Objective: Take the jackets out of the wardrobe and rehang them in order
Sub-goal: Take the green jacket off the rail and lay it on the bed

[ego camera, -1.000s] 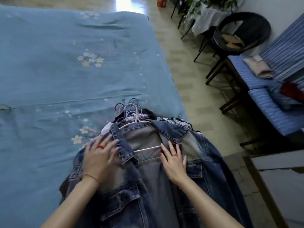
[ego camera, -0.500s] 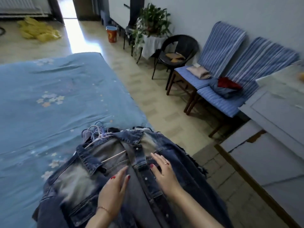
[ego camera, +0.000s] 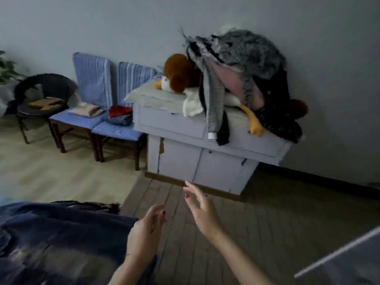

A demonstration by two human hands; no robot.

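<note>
The pile of denim jackets [ego camera: 61, 239] lies at the lower left, blurred and dark, with its hangers out of sight. My left hand [ego camera: 146, 233] hovers at the pile's right edge, fingers loosely bent, holding nothing. To its right my right hand [ego camera: 202, 210] is raised over the wooden floor with its fingers stretched forward and empty. Both hands are off the jackets. The wardrobe is not in view, apart from a pale slanted edge [ego camera: 337, 251] at the lower right that I cannot identify.
A pale cabinet [ego camera: 185, 159] stands against the wall ahead, topped with plush toys [ego camera: 176, 77] and a heap of grey and black clothes [ego camera: 246, 64]. Left of it stand two blue-cushioned chairs [ego camera: 115, 130] with folded clothes, and a black round chair [ego camera: 41, 95].
My view has swung right, from the bed to the cabinet and wall. Both hands have lifted off the denim jacket and now hang in the air beside the pile.
</note>
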